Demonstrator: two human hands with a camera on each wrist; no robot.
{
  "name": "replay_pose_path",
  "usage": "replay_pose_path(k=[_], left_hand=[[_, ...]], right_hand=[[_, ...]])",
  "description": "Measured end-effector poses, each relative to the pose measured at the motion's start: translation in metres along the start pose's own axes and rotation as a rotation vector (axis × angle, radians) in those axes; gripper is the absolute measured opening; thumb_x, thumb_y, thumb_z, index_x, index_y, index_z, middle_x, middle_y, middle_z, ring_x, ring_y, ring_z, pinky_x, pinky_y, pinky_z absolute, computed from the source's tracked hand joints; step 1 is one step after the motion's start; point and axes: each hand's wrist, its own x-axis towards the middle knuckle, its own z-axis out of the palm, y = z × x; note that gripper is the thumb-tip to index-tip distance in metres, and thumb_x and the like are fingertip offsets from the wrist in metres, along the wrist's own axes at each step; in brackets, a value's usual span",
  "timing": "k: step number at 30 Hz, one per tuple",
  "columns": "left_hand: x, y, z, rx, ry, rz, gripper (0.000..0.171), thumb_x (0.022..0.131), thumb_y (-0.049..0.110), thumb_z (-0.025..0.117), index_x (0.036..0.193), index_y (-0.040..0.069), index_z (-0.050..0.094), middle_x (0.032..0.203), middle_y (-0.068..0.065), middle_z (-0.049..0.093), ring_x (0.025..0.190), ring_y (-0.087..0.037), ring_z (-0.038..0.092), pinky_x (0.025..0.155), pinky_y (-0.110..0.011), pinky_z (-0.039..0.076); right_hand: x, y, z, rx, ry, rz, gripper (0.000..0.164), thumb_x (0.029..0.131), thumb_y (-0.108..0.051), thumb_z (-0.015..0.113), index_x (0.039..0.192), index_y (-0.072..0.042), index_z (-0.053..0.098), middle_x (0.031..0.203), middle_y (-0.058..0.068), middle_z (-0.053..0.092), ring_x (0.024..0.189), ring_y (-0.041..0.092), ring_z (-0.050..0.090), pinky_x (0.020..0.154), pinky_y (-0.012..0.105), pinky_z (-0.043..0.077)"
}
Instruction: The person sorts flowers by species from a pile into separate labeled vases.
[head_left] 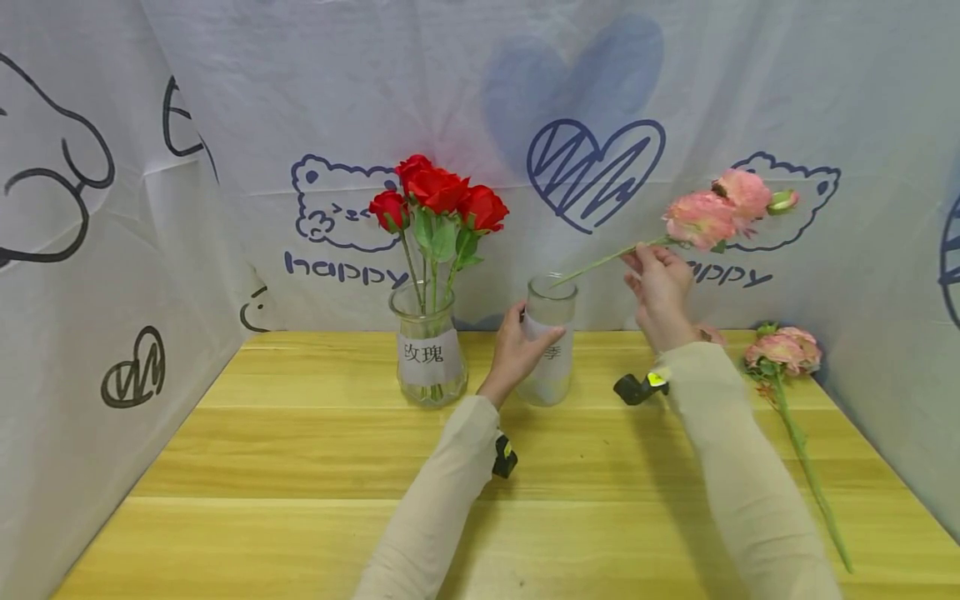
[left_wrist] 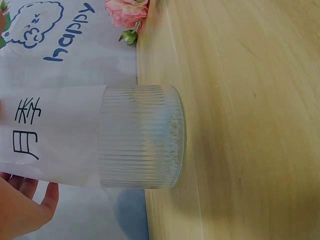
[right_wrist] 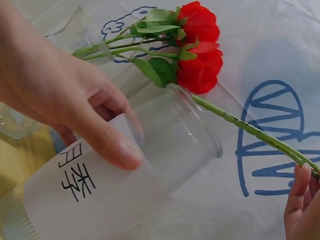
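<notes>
My left hand (head_left: pixel 517 350) holds a clear glass vase (head_left: pixel 551 385) upright on the table, thumb and fingers around its white paper label (left_wrist: pixel 55 132). In the right wrist view the left thumb lies across that label. My right hand (head_left: pixel 663 292) pinches the green stem (right_wrist: pixel 250 129) of a pink artificial flower (head_left: pixel 701 218) with two full blooms and a bud. The stem slants down to the left, its cut end at the vase's mouth (head_left: pixel 552 287). Whether the end is inside the rim, I cannot tell.
Left of the held vase stands another glass vase (head_left: pixel 429 392) with several red roses (head_left: pixel 437 190). A pink flower (head_left: pixel 783 350) lies on the wooden table (head_left: pixel 300 500) at the right; another pink bloom (head_left: pixel 711 334) shows partly behind my right arm. A patterned white cloth (head_left: pixel 465 83) hangs behind.
</notes>
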Motion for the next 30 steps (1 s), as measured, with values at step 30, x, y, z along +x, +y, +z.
replay_pose_path(k=[30], left_hand=[[-0.001, 0.000, -0.001, -0.003, -0.006, 0.013, 0.071, 0.086, 0.028, 0.074, 0.141, -0.001, 0.040, 0.132, -0.019, 0.050, 0.115, -0.030, 0.052, 0.094, -0.043, 0.046]], right_hand=[[-0.008, 0.037, 0.031, -0.679, -0.219, -0.424, 0.021, 0.093, -0.009, 0.063, 0.106, 0.008, 0.060, 0.090, 0.014, 0.065, 0.073, 0.016, 0.064, 0.053, 0.018, 0.051]])
